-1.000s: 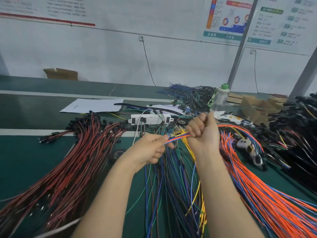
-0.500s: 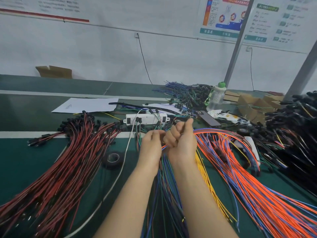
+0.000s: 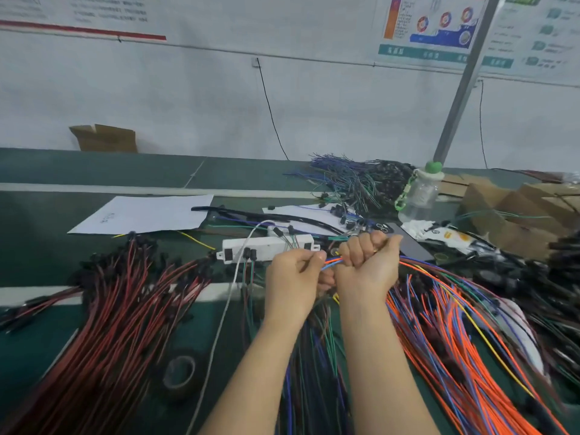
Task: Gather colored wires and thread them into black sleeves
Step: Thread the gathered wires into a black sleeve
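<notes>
Curling into a fist, the fingers [image 3: 361,246] of the right hand [image 3: 367,268] grip a thin bundle of wires [image 3: 332,262], while the left hand [image 3: 293,277] pinches the bundle's blue and orange strands between thumb and forefinger just left of that fist. A white power strip [image 3: 266,246] lies on the tabletop [image 3: 47,246] just beyond the fingers. Orange wires [image 3: 455,324] fan out to their right and red wires [image 3: 125,309] to their left, with a tape roll [image 3: 180,376] nearer the person.

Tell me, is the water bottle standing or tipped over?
Standing: the bottle rests on its base with its green cap at the top.
</notes>
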`<state>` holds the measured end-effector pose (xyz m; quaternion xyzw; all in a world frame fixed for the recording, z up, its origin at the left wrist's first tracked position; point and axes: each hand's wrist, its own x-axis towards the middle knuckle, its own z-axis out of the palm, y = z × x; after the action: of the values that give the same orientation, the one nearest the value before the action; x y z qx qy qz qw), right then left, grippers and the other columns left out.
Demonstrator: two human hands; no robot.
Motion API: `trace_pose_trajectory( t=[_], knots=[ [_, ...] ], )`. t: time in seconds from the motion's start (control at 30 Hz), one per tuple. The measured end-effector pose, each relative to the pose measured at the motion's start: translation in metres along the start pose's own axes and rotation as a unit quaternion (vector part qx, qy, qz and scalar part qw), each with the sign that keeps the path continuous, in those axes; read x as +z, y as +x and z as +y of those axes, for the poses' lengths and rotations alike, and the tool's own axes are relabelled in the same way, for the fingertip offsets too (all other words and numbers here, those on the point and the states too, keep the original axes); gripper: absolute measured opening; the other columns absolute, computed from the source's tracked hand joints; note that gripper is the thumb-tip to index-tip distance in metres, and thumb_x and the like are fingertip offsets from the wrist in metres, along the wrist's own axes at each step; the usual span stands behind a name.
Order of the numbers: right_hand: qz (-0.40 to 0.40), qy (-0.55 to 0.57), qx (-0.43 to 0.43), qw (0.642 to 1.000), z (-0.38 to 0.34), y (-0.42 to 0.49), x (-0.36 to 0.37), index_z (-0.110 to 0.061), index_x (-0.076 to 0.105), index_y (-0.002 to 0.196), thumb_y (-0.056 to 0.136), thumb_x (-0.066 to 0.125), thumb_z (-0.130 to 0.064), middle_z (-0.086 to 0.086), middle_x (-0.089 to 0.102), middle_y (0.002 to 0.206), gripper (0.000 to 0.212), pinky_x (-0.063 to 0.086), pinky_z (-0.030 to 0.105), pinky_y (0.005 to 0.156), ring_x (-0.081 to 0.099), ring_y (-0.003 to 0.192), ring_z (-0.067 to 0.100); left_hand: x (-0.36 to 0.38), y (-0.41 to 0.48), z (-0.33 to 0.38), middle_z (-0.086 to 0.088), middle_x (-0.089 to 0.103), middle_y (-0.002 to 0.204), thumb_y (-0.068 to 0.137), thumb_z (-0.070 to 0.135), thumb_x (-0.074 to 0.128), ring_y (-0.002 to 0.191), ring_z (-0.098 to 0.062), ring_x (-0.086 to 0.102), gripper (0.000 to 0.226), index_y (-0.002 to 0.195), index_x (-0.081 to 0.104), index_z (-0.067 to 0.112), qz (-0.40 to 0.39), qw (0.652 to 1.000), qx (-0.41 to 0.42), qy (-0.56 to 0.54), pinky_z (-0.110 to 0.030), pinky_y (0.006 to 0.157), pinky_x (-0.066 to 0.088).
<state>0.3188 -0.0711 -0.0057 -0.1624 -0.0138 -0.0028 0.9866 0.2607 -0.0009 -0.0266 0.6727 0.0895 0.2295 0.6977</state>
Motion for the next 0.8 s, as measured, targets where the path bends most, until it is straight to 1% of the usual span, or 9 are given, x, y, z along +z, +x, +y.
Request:
trace_pose_trajectory(
  t=[0.1,0.2,0.27,0.33,0.43,0.53,0.63,0.7,0.8],
  knots=[
    [0.021,-0.010,-0.013,1.000,0.009,0.037,-0.005,-0.018,0.030,0.059,0.104,0.025,-0.043,-0.006,0.019,0.039,0.052,0.009,0.018,0.036,0.014,0.030,0.009,0.010,0.038,-0.013,0.007,0.058,0.043,0.093,0.012,0.056,0.040,-0.006,0.056,0.032,0.062,0.058,0.018,0.007,0.994,0.027,0.102,-0.021,0.048,0.050],
    [0.042,0.007,-0.017,0.999,0.011,0.073,-0.012,-0.018,0.031,0.060,0.104,0.024,-0.043,-0.006,0.020,0.038,0.051,0.010,0.017,0.035,0.014,0.029,0.009,0.021,0.076,-0.025,0.004,0.063,0.048,0.094,0.013,0.055,0.043,-0.008,0.060,0.031,0.064,0.059,0.018,-0.032,0.994,0.007,0.101,-0.022,0.049,0.052],
    [0.051,0.019,-0.028,0.998,0.008,0.095,-0.015,-0.018,0.031,0.061,0.105,0.023,-0.041,-0.006,0.020,0.038,0.050,0.011,0.017,0.033,0.015,0.029,0.009,0.027,0.102,-0.031,-0.007,0.070,0.066,0.096,0.020,0.052,0.055,-0.015,0.066,0.026,0.072,0.061,0.018,-0.048,0.992,0.000,0.114,-0.029,0.059,0.057],
    [0.062,0.027,-0.047,0.997,0.001,0.115,-0.018,-0.018,0.031,0.061,0.105,0.023,-0.036,-0.006,0.021,0.039,0.048,0.012,0.017,0.033,0.015,0.030,0.009,0.027,0.131,-0.039,-0.009,0.070,0.086,0.098,0.025,0.046,0.079,-0.023,0.067,0.025,0.089,0.065,0.012,-0.014,0.973,0.035,0.228,-0.034,0.076,0.054],
    [0.080,0.029,-0.071,0.994,-0.008,0.137,-0.023,-0.017,0.033,0.060,0.105,0.023,-0.031,-0.005,0.021,0.040,0.048,0.013,0.018,0.034,0.015,0.032,0.010,0.025,0.172,-0.051,-0.007,0.066,0.108,0.096,0.010,0.041,0.101,-0.026,0.059,0.025,0.109,0.063,0.011,0.028,0.908,0.064,0.413,-0.035,0.084,0.045],
    [0.093,0.025,-0.081,0.992,-0.009,0.152,-0.030,-0.017,0.033,0.060,0.104,0.024,-0.030,-0.005,0.021,0.041,0.047,0.013,0.018,0.033,0.015,0.032,0.011,0.037,0.201,-0.061,-0.011,0.061,0.121,0.090,0.003,0.042,0.113,-0.030,0.054,0.034,0.119,0.057,0.014,-0.049,0.837,0.003,0.545,-0.039,0.097,0.039],
    [0.107,0.016,-0.095,0.990,-0.009,0.163,-0.038,-0.017,0.033,0.061,0.105,0.025,-0.033,-0.005,0.021,0.040,0.047,0.012,0.017,0.034,0.016,0.031,0.011,0.055,0.218,-0.070,-0.013,0.055,0.129,0.088,0.010,0.044,0.124,-0.032,0.045,0.035,0.121,0.053,0.013,-0.142,0.752,-0.084,0.638,-0.053,0.112,0.017],
    [0.125,0.006,-0.104,0.987,-0.011,0.170,-0.044,-0.017,0.033,0.061,0.104,0.025,-0.031,-0.005,0.021,0.040,0.046,0.013,0.017,0.033,0.016,0.031,0.011,0.066,0.227,-0.077,-0.015,0.045,0.140,0.090,0.015,0.043,0.133,-0.036,0.033,0.038,0.127,0.050,0.011,-0.205,0.685,-0.128,0.687,-0.062,0.111,0.003],
    [0.137,-0.005,-0.109,0.984,-0.014,0.177,-0.051,-0.017,0.032,0.061,0.104,0.025,-0.030,-0.005,0.022,0.039,0.045,0.014,0.017,0.032,0.017,0.031,0.011,0.076,0.234,-0.080,-0.017,0.032,0.147,0.092,0.017,0.043,0.135,-0.037,0.026,0.042,0.134,0.044,0.009,-0.252,0.643,-0.120,0.713,-0.060,0.110,0.008]
  ],
)
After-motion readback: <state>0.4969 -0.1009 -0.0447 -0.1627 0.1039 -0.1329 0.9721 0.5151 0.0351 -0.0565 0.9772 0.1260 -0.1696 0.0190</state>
